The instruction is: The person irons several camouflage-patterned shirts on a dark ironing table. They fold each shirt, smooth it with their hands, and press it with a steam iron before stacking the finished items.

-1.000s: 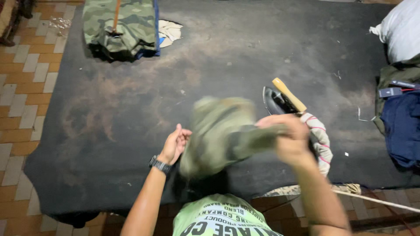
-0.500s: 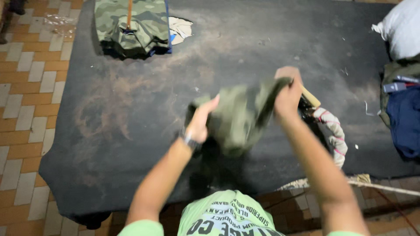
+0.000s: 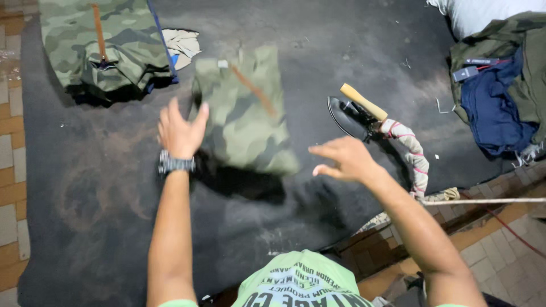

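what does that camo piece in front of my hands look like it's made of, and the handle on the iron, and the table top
Camouflage garment: looks like woven cotton-type cloth, matte, soft folds and blurred edges; exact fibre unclear. Iron handle: pale tan and smooth, probably wood. Table top: dark, matte padded cloth or felt, going by its scuffed, mottled surface and rounded edge. Both the left hand and right hand are open beside the garment.

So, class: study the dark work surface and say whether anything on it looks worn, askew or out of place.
Yes. The dark table cover has a torn hole at its far edge, pale padding showing beside the folded camouflage stack. The camouflage garment between the open hands lies skewed and blurred. An iron rests near the right edge.
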